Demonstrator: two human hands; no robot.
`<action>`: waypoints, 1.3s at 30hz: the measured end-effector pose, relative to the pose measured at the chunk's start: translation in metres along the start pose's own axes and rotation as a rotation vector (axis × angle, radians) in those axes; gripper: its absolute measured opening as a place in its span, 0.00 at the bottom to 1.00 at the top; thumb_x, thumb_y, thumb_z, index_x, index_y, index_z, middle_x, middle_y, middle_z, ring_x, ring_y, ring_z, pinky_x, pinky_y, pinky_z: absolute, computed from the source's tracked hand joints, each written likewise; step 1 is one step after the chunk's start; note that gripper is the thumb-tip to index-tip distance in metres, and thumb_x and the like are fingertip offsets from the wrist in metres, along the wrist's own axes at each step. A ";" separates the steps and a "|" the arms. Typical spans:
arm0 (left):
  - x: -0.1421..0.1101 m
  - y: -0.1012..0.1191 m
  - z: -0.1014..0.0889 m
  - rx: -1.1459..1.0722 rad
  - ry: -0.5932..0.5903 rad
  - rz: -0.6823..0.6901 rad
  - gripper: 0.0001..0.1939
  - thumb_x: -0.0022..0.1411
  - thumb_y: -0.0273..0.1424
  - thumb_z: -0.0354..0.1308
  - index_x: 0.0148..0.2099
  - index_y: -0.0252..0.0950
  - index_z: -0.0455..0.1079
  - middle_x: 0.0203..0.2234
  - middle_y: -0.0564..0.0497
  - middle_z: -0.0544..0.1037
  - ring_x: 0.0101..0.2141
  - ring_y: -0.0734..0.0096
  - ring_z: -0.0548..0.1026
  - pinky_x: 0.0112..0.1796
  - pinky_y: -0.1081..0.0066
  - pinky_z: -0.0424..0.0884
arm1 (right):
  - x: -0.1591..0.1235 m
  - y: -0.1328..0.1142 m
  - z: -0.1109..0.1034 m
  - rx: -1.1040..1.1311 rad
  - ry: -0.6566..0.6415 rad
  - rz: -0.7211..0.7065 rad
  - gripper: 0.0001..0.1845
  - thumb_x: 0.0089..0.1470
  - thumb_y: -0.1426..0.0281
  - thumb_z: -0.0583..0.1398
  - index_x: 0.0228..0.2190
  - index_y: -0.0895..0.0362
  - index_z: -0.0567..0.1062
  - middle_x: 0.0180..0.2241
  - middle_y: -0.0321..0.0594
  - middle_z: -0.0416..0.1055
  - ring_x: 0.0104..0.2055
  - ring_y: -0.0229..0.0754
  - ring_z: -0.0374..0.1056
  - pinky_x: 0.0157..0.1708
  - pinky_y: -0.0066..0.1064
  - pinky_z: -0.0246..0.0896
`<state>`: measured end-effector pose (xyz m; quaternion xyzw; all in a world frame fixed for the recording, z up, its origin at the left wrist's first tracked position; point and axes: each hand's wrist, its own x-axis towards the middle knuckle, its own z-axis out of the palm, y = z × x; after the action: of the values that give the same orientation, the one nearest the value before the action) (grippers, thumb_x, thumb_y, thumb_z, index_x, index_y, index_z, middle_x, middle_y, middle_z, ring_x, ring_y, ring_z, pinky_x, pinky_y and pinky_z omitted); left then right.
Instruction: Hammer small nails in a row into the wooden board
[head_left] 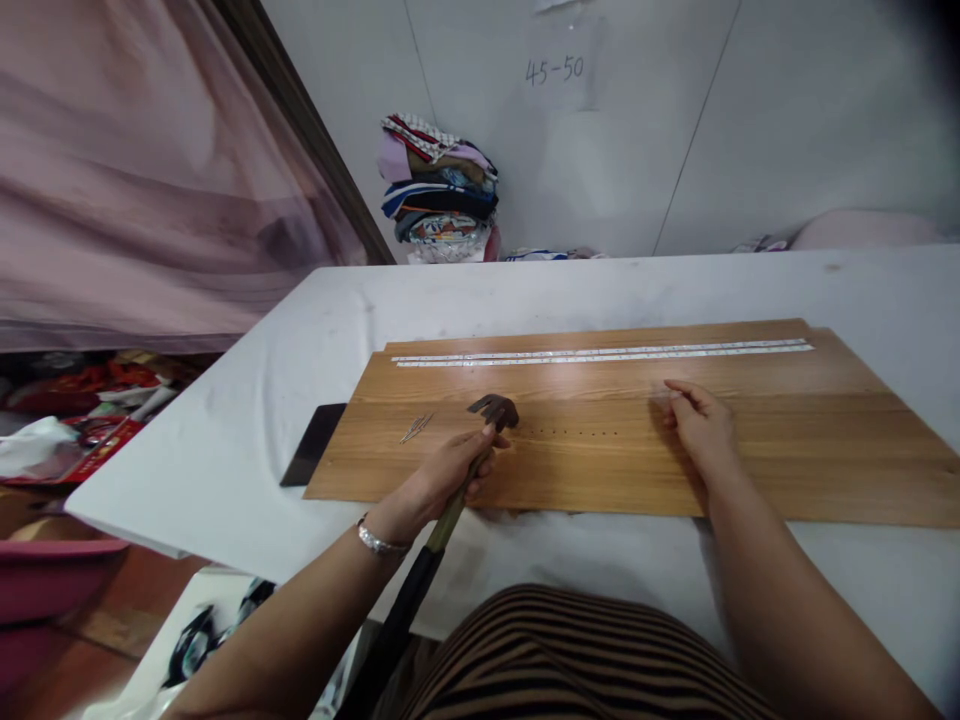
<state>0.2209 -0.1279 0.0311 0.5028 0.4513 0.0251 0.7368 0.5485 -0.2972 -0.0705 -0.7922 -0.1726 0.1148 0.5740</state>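
My left hand is wrapped round the neck of a claw hammer, whose dark metal head rests over or just above a wooden board. The black grip of its handle slants down toward my body. My right hand hovers near the right half of the board, thumb and forefinger pinched; a small pale something seems to be at the fingertips, too blurred to name. Several thin nails lie loose left of the hammer head. Between my hands runs a row of small dark dots on the wood.
Two long white strips with fine markings lie along the board's far side. A flat black object sticks out at its left end. The white table carries everything; folded clothes are stacked beyond it. A pink curtain hangs left.
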 end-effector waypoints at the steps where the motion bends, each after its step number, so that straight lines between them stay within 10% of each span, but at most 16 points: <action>1: 0.000 0.000 0.001 0.001 -0.004 -0.005 0.27 0.67 0.56 0.60 0.47 0.35 0.72 0.23 0.59 0.64 0.16 0.83 0.57 0.19 0.73 0.47 | 0.000 0.000 0.000 0.005 -0.001 0.000 0.25 0.49 0.57 0.60 0.44 0.56 0.84 0.22 0.36 0.74 0.23 0.43 0.70 0.28 0.35 0.65; 39: 0.003 0.002 0.006 0.036 -0.018 -0.013 0.31 0.66 0.59 0.59 0.50 0.34 0.71 0.23 0.60 0.64 0.16 0.83 0.56 0.18 0.76 0.47 | 0.000 -0.003 0.000 -0.010 -0.002 -0.017 0.22 0.50 0.57 0.60 0.42 0.54 0.84 0.21 0.35 0.74 0.23 0.44 0.69 0.26 0.36 0.65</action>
<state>0.2273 -0.1302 0.0310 0.5134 0.4483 0.0077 0.7317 0.5477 -0.2961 -0.0680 -0.7934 -0.1804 0.1098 0.5709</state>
